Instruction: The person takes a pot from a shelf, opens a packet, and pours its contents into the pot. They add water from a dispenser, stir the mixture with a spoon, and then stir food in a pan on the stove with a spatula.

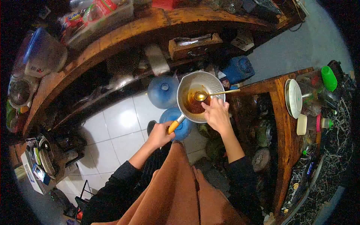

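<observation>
A silver saucepan with a dimpled inner wall is held out in front of me, brown liquid or residue on its bottom. My left hand is closed around its orange handle. A gold-coloured spoon lies across the pan, its bowl inside and its handle reaching past the right rim. My right hand is over the pan's lower right side with fingers stretched and apart. One finger points into the pan near the spoon's bowl; the others end just below its handle. Whether they touch the spoon is hard to see.
Two blue water jugs stand on the white tiled floor below the pan. A wooden counter at right bears white plates and a green scoop-like item. A curved wooden counter with containers runs along the far left.
</observation>
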Tool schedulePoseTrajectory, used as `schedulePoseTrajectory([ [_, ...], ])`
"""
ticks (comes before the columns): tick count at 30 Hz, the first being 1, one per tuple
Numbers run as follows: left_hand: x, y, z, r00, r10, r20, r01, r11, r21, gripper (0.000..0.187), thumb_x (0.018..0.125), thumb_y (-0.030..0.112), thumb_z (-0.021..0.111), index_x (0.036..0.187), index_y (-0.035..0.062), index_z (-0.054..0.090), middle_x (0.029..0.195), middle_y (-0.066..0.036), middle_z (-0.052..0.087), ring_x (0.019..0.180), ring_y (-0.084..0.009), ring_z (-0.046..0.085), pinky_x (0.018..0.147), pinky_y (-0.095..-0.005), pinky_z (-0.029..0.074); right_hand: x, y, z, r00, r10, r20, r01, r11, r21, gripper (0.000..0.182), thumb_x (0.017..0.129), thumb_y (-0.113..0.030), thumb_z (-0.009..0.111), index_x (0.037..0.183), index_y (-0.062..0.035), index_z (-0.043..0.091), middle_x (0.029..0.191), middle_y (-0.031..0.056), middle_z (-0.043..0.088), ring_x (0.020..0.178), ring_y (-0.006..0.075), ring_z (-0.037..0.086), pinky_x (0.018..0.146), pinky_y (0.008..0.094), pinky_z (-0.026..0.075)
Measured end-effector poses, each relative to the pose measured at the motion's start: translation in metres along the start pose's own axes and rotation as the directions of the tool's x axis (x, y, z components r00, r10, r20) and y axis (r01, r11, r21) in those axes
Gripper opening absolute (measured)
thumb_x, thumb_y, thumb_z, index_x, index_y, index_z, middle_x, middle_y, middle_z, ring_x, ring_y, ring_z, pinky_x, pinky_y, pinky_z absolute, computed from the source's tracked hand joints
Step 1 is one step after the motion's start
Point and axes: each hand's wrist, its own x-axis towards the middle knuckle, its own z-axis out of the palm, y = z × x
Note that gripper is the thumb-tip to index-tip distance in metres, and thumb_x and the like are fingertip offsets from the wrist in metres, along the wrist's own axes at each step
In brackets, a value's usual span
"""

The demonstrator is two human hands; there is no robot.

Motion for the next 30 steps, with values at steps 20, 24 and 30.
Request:
schedulePoseTrajectory([
  [20, 0.01, 0.009, -0.003, 0.978, 0.13, 0.161, -0.146, 0.985, 0.093, 0.034, 0.061, 0.012, 0.058, 0.093, 0.0043, 0.053, 0.061, -0.02, 0.052, 0.058, -0.0318, 0.054, 0.055, -0.0362, 0.042, -0.042, 0.051, -0.051, 0.861, 0.345, -0.373, -0.434, 0.882, -0.186, 0.025, 0.062, -0.026, 0.065, 0.075, -0.008, 0.053, 0.086, 0.0061, 0.051, 0.085, 0.0216, 0.048, 0.076, 0.0421, 0.033],
  [24, 0.01, 0.02, -0.004, 0.97, 0.148, 0.191, -0.16, 0.986, 0.047, 0.031, 0.061, 0.012, 0.057, 0.091, 0.0039, 0.053, 0.06, -0.019, 0.052, 0.056, -0.0311, 0.054, 0.054, -0.036, 0.042, -0.071, 0.041, -0.052, 0.899, 0.434, -0.053, -0.437, 0.896, -0.073, 0.019, 0.07, -0.026, 0.057, 0.073, -0.0072, 0.052, 0.066, 0.0087, 0.054, 0.065, 0.027, 0.054, 0.059, 0.0381, 0.041],
  [30, 0.021, 0.051, -0.02, 0.917, 0.289, 0.275, -0.318, 0.946, 0.067, 0.03, 0.061, 0.011, 0.056, 0.089, 0.0037, 0.054, 0.062, -0.02, 0.053, 0.059, -0.0319, 0.054, 0.056, -0.0362, 0.043, -0.114, -0.007, -0.097, 0.741, 0.655, -0.148, -0.653, 0.754, 0.067, 0.018, 0.072, -0.006, 0.045, 0.086, -0.0108, 0.056, 0.072, 0.0117, 0.051, 0.061, 0.0293, 0.055, 0.054, 0.0395, 0.044],
])
